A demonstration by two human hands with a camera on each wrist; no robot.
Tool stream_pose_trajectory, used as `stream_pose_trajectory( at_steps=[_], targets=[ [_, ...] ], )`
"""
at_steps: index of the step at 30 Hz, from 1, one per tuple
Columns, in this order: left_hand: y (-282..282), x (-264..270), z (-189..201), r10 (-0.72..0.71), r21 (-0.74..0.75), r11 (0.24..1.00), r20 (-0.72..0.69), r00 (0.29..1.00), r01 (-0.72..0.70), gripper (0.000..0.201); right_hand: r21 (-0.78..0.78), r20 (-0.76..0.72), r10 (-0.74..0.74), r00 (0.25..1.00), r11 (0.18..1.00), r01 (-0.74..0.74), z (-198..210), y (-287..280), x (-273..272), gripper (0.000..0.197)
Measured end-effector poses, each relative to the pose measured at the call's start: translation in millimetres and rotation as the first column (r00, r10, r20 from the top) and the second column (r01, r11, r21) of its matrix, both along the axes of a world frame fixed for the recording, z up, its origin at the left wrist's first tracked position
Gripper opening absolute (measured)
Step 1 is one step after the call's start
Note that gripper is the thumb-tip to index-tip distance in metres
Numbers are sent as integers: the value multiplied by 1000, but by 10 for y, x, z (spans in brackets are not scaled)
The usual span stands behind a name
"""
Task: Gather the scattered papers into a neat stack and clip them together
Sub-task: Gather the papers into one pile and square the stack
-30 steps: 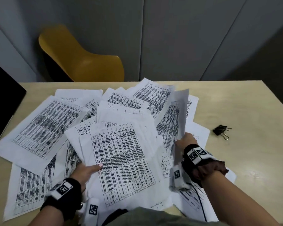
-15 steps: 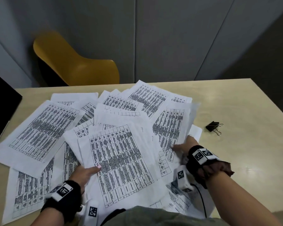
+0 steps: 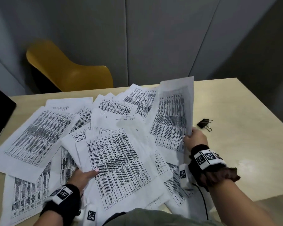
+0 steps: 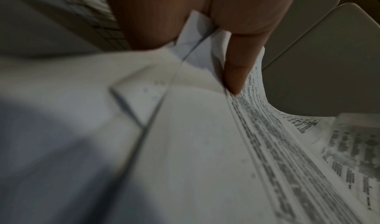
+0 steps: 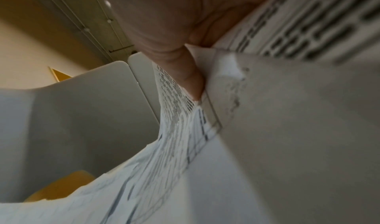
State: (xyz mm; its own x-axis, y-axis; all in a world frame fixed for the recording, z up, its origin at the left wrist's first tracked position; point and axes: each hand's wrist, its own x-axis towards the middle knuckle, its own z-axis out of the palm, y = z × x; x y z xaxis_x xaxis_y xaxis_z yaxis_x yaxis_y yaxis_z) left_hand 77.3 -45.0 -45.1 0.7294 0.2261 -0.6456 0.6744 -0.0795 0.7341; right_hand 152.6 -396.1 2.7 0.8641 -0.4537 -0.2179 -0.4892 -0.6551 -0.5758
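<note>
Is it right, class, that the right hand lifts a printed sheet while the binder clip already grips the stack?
Not quite. In the head view the binder clip lies loose on the table, apart from the papers. The right hand does lift a printed sheet.

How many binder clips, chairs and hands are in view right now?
Binder clip: 1
Yellow chair: 1
Hands: 2, the left hand and the right hand, each gripping papers
Total: 4
</note>
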Motion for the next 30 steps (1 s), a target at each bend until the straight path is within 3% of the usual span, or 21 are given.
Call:
stream_pose_trajectory(
  at_steps=[4, 10, 15, 18, 20, 24, 27, 30],
  targets=[
    [0, -7, -16, 3, 12, 1000, -34, 999, -3, 77, -19, 164, -45, 985, 999, 49, 279, -7, -38, 22],
    [-1, -18, -13, 14, 14, 1000, -65, 998, -13, 75, -48, 396, -21, 918, 998, 44, 730, 70, -19, 18],
    [-19, -45, 10, 19, 25, 1000, -72, 997, -17, 83, 191, 535, -212, 818, 973, 127, 981, 209, 46, 19],
    [-36, -35, 27, 1, 68, 998, -70, 998, 4, 78, 469, 491, -372, 787, 875, 121, 980, 303, 187, 12],
    [-39, -34, 31, -7, 123, 992, -65, 998, 14, 68, 553, 392, -396, 830, 823, 131, 881, 377, 265, 12],
    [-47, -6, 27, 25, 144, 989, -84, 996, -13, 64, 609, 261, -365, 894, 780, 140, 550, 645, 218, 29],
    [-61, 3, 34, 53, 116, 992, -29, 998, -49, 64, 586, 213, -263, 941, 805, 92, 243, 872, 28, 15],
    [-61, 6, 63, 56, 71, 996, 20, 998, -57, 63, 524, 135, -162, 977, 849, 69, -101, 980, -88, 40]
  ],
)
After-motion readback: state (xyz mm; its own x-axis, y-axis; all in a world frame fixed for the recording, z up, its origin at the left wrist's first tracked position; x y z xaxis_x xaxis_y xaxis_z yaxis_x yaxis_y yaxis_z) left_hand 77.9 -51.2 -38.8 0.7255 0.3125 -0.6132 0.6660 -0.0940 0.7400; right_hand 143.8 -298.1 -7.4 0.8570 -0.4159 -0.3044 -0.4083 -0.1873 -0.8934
